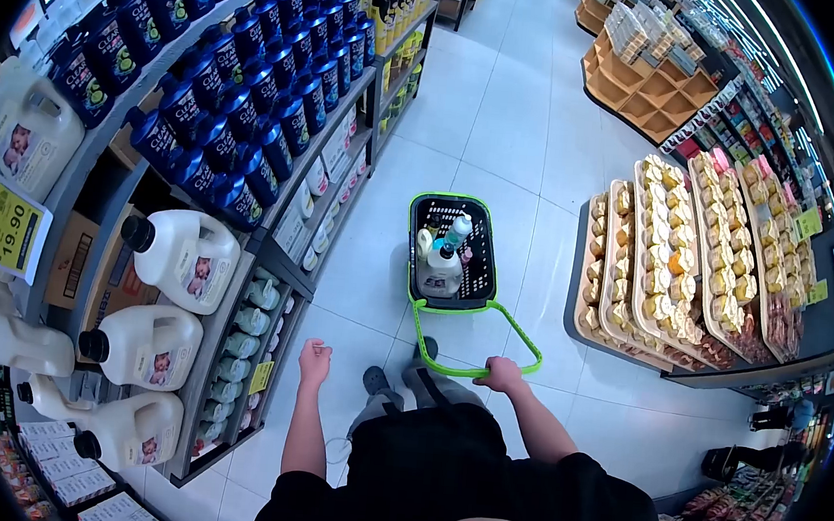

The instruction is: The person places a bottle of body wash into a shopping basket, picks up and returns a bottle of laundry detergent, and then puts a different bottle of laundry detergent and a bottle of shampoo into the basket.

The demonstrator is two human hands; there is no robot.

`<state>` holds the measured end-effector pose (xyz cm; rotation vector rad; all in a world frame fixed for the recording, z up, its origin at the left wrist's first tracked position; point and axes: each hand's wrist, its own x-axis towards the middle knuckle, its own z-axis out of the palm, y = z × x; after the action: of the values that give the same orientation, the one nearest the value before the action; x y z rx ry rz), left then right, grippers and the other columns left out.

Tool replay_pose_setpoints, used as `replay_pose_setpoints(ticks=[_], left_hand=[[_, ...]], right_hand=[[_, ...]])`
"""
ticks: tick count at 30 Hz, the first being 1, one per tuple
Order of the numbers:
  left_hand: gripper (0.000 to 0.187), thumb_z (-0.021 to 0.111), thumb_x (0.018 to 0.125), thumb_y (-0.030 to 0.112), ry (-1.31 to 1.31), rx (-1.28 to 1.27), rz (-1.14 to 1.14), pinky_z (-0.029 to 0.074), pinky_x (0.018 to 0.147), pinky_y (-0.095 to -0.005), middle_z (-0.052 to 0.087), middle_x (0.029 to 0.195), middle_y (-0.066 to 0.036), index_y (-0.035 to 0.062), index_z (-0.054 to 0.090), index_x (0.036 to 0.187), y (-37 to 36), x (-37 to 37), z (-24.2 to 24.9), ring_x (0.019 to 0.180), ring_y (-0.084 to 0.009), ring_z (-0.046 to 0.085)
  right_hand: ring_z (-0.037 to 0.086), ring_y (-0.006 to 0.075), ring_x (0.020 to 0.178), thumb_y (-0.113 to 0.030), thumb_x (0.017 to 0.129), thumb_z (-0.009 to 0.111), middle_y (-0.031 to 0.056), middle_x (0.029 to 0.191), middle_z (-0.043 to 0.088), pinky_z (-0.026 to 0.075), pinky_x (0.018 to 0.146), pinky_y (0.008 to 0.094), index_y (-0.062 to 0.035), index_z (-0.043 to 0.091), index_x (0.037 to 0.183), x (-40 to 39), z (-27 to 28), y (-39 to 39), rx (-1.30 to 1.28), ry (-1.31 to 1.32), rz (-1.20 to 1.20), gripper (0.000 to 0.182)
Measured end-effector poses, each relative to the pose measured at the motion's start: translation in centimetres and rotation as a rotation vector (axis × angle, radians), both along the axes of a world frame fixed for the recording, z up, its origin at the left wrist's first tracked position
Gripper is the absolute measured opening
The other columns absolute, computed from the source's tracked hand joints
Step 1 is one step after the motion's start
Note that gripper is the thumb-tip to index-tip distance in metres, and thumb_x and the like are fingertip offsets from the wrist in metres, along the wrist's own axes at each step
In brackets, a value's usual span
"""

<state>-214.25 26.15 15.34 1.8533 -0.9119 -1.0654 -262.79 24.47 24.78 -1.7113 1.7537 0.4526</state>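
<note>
My right hand point(501, 374) is wrapped round the green handle point(531, 346) of a black shopping basket with a green rim point(490, 298). The basket is in front of my feet on the tiled floor. In it are a pale jug with a dark cap point(441, 272), a white bottle with a light-blue top point(458, 230) and a smaller cream bottle point(424, 244). My left hand point(314, 361) hangs at my left side, fingers curled in with nothing in them. It is nearest to the shelf of pale green bottles point(242, 345) and apart from it.
Large white jugs point(185, 260) and rows of dark blue bottles point(245, 80) fill the shelving on my left. To the right stands a display of gold-wrapped goods in trays point(667, 256). A wooden stand point(646, 83) is farther up the aisle point(488, 100). Another person point(779, 456) is at far right.
</note>
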Motion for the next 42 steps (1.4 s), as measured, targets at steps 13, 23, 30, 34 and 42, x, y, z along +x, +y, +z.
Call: replay_pose_setpoints(ticks=[13,23,30,34,42], left_hand=[[0.033,0.07,0.083,0.005,-0.14,-0.325,0.316,0.05,0.072,-0.0265,0.063,0.09,-0.004,0.0044,0.057,0.112,-14.1,2.1,7.6,0.079,-0.0119,0.06],[0.061,0.08,0.073,0.016,-0.652,-0.445,0.735,0.048,0.091,-0.0351,0.057,0.115,-0.016,-0.0016,0.051,0.124,-25.0,4.7,22.1,0.102,-0.0249,0.058],[0.093,0.087,0.066,0.03,-0.777,-0.227,0.858,0.038,0.108,-0.0455,0.045,0.136,-0.027,-0.0046,0.037,0.136,-30.4,7.6,23.7,0.125,-0.04,0.047],[0.105,0.091,0.06,0.04,-0.772,-0.205,0.924,0.042,0.105,-0.0433,0.052,0.131,-0.028,-0.0071,0.038,0.137,-31.8,9.3,22.0,0.121,-0.0385,0.053],[0.086,0.093,0.051,0.047,-0.909,-0.229,1.014,0.05,0.093,-0.0424,0.068,0.107,-0.022,-0.0045,0.061,0.113,-30.6,7.9,22.8,0.102,-0.0358,0.065]], right_hand=[[0.068,0.0344,0.095,-0.047,0.062,0.085,0.016,0.1,0.071,0.055,0.083,0.0455,-0.0066,0.071,0.095,-0.2,-1.5,-16.0,-0.005,-0.141,0.054,0.054],[0.069,0.0368,0.086,-0.05,0.067,0.082,0.0206,0.088,0.071,0.054,0.078,0.0441,-0.0009,0.07,0.09,-1.3,-3.8,-25.6,0.039,-0.318,0.008,0.056],[0.068,0.0318,0.077,-0.05,0.07,0.081,0.0181,0.078,0.069,0.053,0.072,0.0419,0.0015,0.068,0.088,-0.7,-5.1,-30.5,-0.09,-0.339,0.031,0.056],[0.068,0.037,0.085,-0.051,0.07,0.079,0.0212,0.086,0.07,0.053,0.077,0.0447,0.0009,0.068,0.089,-0.8,-5.3,-33.1,-0.069,-0.313,0.055,0.056],[0.068,0.0407,0.089,-0.05,0.07,0.078,0.0255,0.091,0.07,0.054,0.08,0.0462,0.0042,0.068,0.092,0.4,-8.8,-36.2,-0.011,-0.244,0.138,0.06]])
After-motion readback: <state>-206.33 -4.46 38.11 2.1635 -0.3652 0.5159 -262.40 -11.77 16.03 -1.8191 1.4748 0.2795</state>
